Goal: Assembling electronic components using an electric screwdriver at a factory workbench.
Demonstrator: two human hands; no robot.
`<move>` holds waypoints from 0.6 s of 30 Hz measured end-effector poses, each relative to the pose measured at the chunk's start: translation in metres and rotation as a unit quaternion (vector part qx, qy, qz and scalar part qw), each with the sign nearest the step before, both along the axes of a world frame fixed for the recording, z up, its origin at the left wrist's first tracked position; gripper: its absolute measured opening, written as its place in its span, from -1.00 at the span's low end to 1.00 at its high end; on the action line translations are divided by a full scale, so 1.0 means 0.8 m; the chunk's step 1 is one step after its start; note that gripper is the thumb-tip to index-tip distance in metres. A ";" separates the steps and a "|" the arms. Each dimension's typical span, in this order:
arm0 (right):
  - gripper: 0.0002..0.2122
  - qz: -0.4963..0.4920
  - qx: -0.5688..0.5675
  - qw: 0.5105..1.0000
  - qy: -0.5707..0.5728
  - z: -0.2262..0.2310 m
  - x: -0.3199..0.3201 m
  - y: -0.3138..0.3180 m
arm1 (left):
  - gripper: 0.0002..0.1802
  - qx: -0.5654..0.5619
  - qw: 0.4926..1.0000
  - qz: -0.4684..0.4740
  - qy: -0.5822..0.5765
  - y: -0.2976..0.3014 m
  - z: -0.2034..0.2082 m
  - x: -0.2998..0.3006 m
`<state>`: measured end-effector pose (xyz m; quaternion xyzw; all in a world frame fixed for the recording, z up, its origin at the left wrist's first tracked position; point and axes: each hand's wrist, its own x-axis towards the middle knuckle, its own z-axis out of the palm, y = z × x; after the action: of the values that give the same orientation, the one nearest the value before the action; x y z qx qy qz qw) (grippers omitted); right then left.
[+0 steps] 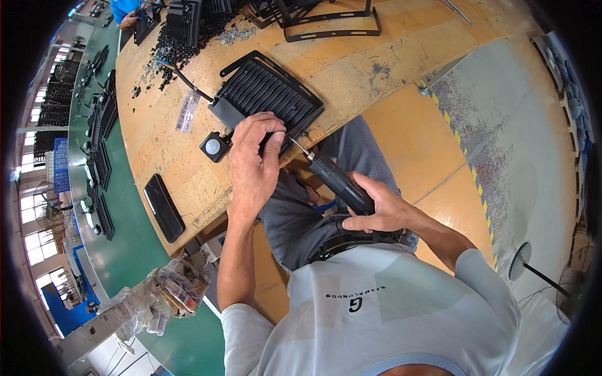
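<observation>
The black ribbed floodlight housing (269, 94) lies face down at the near edge of the wooden table (351, 62), a little above the middle of the frame, with its small sensor head (214, 146) hanging off the lower-left corner. The left hand (254, 160) rests on the housing's near edge, fingers curled and pinching at a spot by the corner (what it pinches is too small to tell). The electric screwdriver (335, 178) comes in from the lower right: its long axis runs diagonally up and to the left, its bit tip meeting the housing just beside the left fingertips. The right hand (382, 210) has its grip clenched around the tool's black body, below and right of the housing, so the left hand is the nearer one. Further out, a dark phone (164, 208) lies at lower left on the table, black brackets (332, 25) and loose black parts (182, 47) along the top.
</observation>
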<state>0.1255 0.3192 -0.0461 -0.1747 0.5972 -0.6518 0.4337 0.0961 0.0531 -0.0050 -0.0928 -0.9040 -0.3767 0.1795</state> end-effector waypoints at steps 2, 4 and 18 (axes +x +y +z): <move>-0.30 0.000 -0.002 1.000 0.016 -0.001 -0.002 -0.001 | -0.89 0.022 1.000 -0.006 -0.004 -0.002 0.000 0.001; -0.30 -0.001 -0.004 0.999 0.032 -0.001 -0.002 -0.002 | -0.88 0.026 1.000 -0.006 -0.012 -0.002 0.001 0.002; -0.36 -0.013 -0.027 0.999 0.013 -0.007 0.009 -0.004 | -0.89 -0.035 0.990 0.086 0.107 0.025 -0.018 0.021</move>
<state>0.1329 0.3156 -0.0516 -0.1862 0.5874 -0.6709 0.4125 0.1133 0.0730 -0.0191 -0.0608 -0.8970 -0.3156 0.3034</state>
